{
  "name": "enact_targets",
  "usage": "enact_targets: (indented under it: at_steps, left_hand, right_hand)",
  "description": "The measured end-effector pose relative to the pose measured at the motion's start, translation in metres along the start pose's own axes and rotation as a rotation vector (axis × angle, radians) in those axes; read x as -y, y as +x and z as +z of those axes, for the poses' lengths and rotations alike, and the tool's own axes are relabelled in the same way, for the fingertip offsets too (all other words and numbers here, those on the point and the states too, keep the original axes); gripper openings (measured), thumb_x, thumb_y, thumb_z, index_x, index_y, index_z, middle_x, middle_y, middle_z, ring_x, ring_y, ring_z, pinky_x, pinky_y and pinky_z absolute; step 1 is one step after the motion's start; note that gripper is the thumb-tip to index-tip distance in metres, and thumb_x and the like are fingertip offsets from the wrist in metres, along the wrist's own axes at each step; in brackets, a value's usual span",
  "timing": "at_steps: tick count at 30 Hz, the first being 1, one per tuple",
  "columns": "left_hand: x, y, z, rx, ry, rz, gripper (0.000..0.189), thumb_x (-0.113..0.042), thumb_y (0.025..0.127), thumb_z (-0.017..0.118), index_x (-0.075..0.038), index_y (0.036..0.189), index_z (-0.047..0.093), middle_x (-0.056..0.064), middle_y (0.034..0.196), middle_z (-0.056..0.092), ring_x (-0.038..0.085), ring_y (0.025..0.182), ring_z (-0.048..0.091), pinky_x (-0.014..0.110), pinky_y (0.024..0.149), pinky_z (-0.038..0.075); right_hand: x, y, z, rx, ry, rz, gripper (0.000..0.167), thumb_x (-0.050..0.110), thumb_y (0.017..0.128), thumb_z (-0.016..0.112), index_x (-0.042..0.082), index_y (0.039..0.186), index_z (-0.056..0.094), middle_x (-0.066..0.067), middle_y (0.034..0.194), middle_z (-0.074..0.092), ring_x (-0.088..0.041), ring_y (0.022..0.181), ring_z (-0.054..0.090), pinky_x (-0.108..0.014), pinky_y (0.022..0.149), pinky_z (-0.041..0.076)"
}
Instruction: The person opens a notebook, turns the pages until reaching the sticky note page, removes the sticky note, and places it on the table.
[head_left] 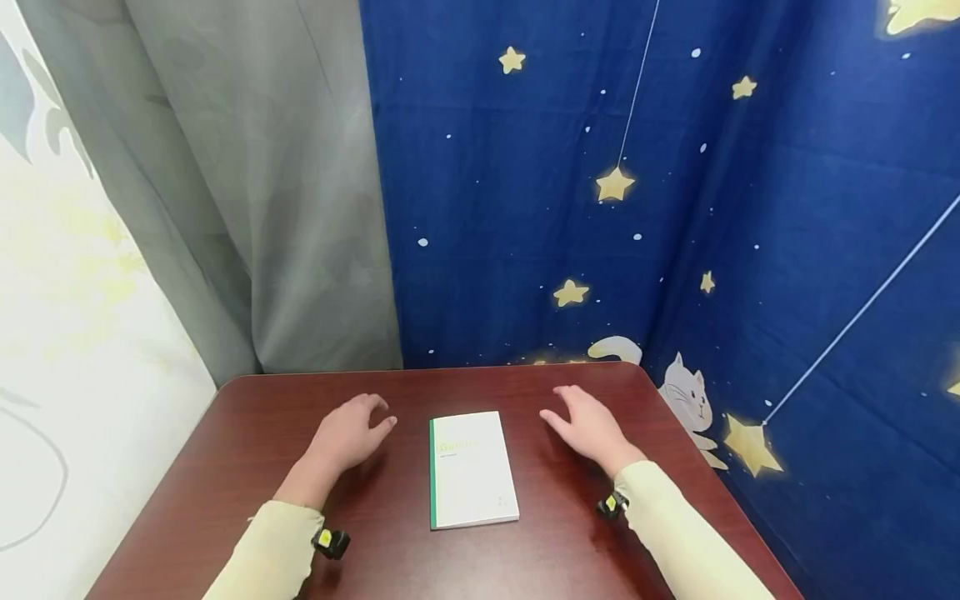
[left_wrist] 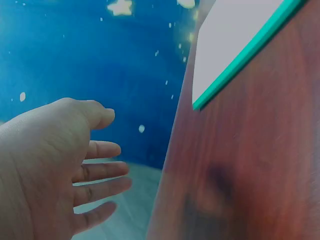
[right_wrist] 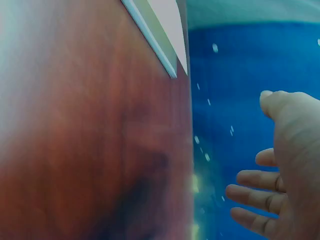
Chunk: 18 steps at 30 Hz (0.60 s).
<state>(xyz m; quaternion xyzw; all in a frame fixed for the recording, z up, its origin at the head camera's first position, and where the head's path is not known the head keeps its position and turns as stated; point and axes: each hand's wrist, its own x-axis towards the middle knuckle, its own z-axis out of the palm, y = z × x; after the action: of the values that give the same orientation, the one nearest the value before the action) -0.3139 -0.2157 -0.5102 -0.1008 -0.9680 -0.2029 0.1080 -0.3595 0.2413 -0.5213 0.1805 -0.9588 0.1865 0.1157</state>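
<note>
A white book [head_left: 474, 471] with a green spine lies closed on the dark red-brown table, between the two hands. To its left the left hand [head_left: 349, 433] hovers above the tabletop, apart from the book, fingers relaxed and thumb spread. On the other side, the right hand [head_left: 588, 425] is held over the table with its thumb toward the book, touching nothing. In the left wrist view the book's green spine [left_wrist: 245, 57] shows at the upper right. Part of the book [right_wrist: 160, 37] also appears at the top of the right wrist view.
The wooden table [head_left: 390, 567] has its far edge near a grey curtain [head_left: 300, 208] and a blue curtain [head_left: 510, 208] printed with stars. A pale patterned cloth [head_left: 82, 375] hangs at the left. Small black cameras [head_left: 332, 543] are worn on both wrists.
</note>
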Motion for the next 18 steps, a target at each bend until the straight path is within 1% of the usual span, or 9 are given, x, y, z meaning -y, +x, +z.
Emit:
enact_targets:
  at_steps: [2, 5, 8, 10, 12, 15, 18]
  left_hand:
    - [-0.005, -0.010, 0.003, 0.037, -0.038, -0.011, 0.036, -0.036, 0.105, 0.075, -0.008, 0.127, 0.074, 0.015, 0.127, 0.074, 0.033, 0.110, 0.071, 0.059, 0.099, 0.059]
    - [-0.011, -0.024, 0.009, 0.079, -0.054, -0.007, 0.026, -0.033, 0.104, 0.077, -0.013, 0.120, 0.076, 0.006, 0.117, 0.075, 0.023, 0.099, 0.069, 0.053, 0.092, 0.061]
    - [-0.016, -0.033, 0.014, 0.100, -0.058, 0.001, 0.018, -0.031, 0.103, 0.079, -0.017, 0.115, 0.076, 0.000, 0.109, 0.073, 0.017, 0.093, 0.066, 0.049, 0.087, 0.060]
    - [-0.018, -0.036, 0.016, 0.106, -0.065, 0.006, 0.016, -0.029, 0.102, 0.080, -0.018, 0.113, 0.076, -0.003, 0.106, 0.072, 0.015, 0.091, 0.065, 0.048, 0.087, 0.060]
    - [-0.019, -0.037, 0.018, 0.110, -0.073, 0.011, 0.014, -0.028, 0.102, 0.081, -0.019, 0.111, 0.076, -0.004, 0.105, 0.072, 0.015, 0.091, 0.065, 0.047, 0.087, 0.060]
    - [-0.020, -0.038, 0.020, 0.121, -0.090, 0.012, 0.013, -0.028, 0.101, 0.082, -0.020, 0.111, 0.076, -0.005, 0.104, 0.072, 0.014, 0.092, 0.065, 0.046, 0.088, 0.060]
    - [-0.020, -0.038, 0.023, 0.132, -0.098, 0.013, 0.012, -0.028, 0.101, 0.082, -0.021, 0.110, 0.076, -0.006, 0.103, 0.072, 0.013, 0.093, 0.066, 0.045, 0.089, 0.061]
  right_hand:
    - [0.008, -0.009, 0.006, 0.021, 0.015, -0.006, 0.067, 0.055, 0.105, 0.070, 0.003, 0.147, 0.066, -0.018, 0.147, 0.068, -0.038, 0.143, 0.061, -0.057, 0.119, 0.046]
    - [0.021, -0.025, 0.013, 0.070, 0.032, -0.029, 0.068, 0.061, 0.104, 0.069, 0.004, 0.142, 0.069, -0.016, 0.140, 0.071, -0.034, 0.134, 0.067, -0.055, 0.115, 0.051]
    - [0.033, -0.039, 0.021, 0.107, 0.039, -0.063, 0.070, 0.067, 0.103, 0.067, 0.006, 0.137, 0.072, -0.012, 0.129, 0.073, -0.028, 0.119, 0.070, -0.052, 0.106, 0.057]
    - [0.039, -0.047, 0.025, 0.119, 0.035, -0.090, 0.069, 0.069, 0.103, 0.067, 0.007, 0.134, 0.073, -0.008, 0.121, 0.072, -0.023, 0.110, 0.070, -0.049, 0.101, 0.058]
    - [0.045, -0.055, 0.029, 0.132, 0.036, -0.119, 0.068, 0.068, 0.102, 0.067, 0.008, 0.131, 0.073, -0.005, 0.116, 0.070, -0.021, 0.105, 0.068, -0.048, 0.097, 0.059]
    - [0.053, -0.065, 0.033, 0.157, 0.024, -0.161, 0.068, 0.070, 0.102, 0.067, 0.009, 0.131, 0.074, -0.002, 0.115, 0.068, -0.020, 0.104, 0.067, -0.048, 0.095, 0.059]
    - [0.059, -0.074, 0.038, 0.183, 0.000, -0.180, 0.073, 0.076, 0.100, 0.065, 0.010, 0.131, 0.074, 0.000, 0.117, 0.067, -0.020, 0.106, 0.065, -0.048, 0.097, 0.058]
